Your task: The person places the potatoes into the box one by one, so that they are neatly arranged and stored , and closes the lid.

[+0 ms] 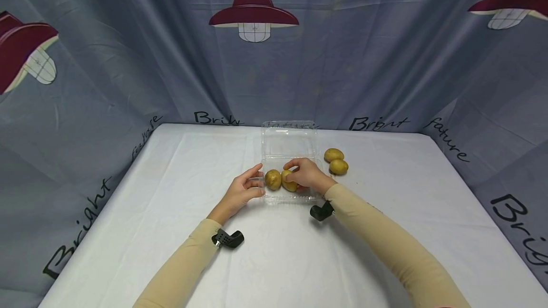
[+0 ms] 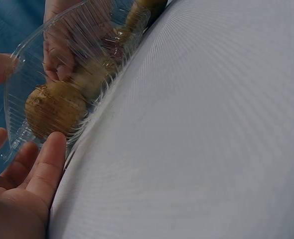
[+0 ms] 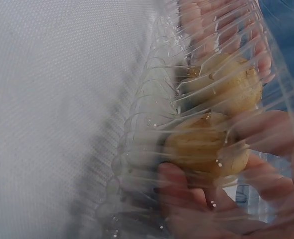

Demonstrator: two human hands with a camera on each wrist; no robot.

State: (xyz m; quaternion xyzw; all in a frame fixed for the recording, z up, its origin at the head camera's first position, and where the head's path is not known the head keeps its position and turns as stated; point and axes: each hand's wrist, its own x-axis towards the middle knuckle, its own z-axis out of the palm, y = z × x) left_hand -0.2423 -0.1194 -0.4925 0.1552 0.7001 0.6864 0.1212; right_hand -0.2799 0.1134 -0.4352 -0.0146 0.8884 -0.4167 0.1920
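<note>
While the left hand [image 1: 241, 191] reaches, fingers spread, to the left wall of the clear, ridged plastic container [image 1: 280, 198], contact unclear, a round yellow-brown potato [image 1: 273, 179] sits inside. Beside it, the right hand [image 1: 307, 175] grips and partly hides a second yellow-brown potato [image 1: 288, 180]. Farther right, two oval yellow-brown potatoes [image 1: 338, 167] lie outside on the white cloth [image 1: 265, 260].

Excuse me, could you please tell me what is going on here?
A person's right-hand grip holds a potato inside an open clear plastic clamshell container, next to another potato in it. The left-hand grip is right at the container's left side. Two more potatoes lie outside it, to its right, on the white tablecloth.
</note>
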